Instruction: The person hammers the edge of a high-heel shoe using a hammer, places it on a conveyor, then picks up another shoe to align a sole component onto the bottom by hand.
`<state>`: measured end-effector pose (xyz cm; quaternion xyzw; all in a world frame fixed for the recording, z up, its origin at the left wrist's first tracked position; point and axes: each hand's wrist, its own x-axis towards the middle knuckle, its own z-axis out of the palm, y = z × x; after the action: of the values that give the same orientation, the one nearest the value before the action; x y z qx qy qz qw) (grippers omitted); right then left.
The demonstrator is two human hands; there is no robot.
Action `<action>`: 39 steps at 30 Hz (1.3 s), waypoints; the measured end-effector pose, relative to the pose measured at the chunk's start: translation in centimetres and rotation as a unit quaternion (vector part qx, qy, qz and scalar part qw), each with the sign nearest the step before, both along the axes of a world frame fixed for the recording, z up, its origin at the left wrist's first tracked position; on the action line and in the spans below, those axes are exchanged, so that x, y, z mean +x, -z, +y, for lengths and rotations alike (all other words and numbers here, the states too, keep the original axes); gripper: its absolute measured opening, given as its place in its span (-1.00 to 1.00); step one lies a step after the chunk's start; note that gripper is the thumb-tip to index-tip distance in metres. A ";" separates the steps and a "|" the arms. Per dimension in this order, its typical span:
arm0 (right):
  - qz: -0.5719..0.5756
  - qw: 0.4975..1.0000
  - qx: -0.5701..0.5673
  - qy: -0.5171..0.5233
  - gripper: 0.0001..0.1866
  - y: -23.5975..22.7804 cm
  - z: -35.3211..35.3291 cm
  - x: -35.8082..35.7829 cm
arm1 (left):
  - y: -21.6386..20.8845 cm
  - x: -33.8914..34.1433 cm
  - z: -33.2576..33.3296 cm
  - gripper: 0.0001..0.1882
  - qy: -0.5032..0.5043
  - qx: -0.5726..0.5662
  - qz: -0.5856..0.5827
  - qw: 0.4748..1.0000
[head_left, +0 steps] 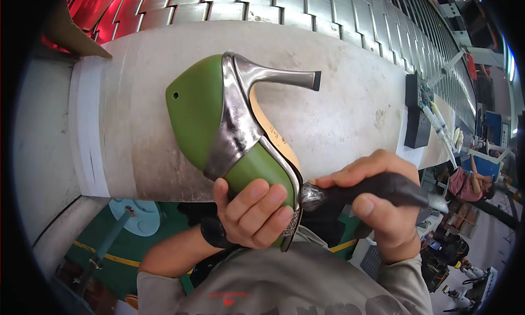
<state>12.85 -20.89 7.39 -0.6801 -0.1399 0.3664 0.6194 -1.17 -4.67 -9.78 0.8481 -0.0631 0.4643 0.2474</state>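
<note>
Head view: left hand (254,214) clamped on heeled shoe (238,128)!
Right hand (391,219) grips dark-handled tool (378,188), silvery end at shoe's edge.

The shoe (236,137) is lying sideways in the left hand (254,214), its toe pointing toward the person and its tan sole facing right. A glossy dark-silver band is wrapping its back part, silver trim is following the sole edge, and glitter is covering a patch near the toe. Its slim silver heel (279,76) is jutting right, ending in a black tip. The green last (194,107) is filling the shoe, its broad, holed end sticking out at upper left. The dark-handled tool (377,190) is lying crosswise in the right hand (389,219), its shiny, dimpled head probably touching the sole edge.
</note>
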 end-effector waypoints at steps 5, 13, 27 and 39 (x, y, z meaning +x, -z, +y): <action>0.042 0.996 -0.066 -0.049 -0.79 -0.3 2.4 4.2 | 0.3 0.1 -0.5 -0.67 -0.009 -0.017 -0.004 1.000; -0.016 0.992 -0.127 -0.025 -0.63 1.1 7.4 4.9 | 0.2 0.2 -0.6 -0.67 -0.027 -0.020 -0.007 0.999; -0.113 0.980 -0.132 -0.098 -0.70 0.8 10.2 7.3 | 0.2 0.1 0.1 -0.52 -0.010 0.010 0.005 1.000; -0.054 0.976 -0.140 -0.158 -0.70 0.2 8.9 8.2 | 0.0 0.0 0.1 -0.72 0.004 -0.017 0.000 1.000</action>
<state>21.00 -11.97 7.23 -0.7481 -0.2260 0.4388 0.4435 -1.19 -4.57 -9.77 0.8434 -0.0589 0.4645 0.2636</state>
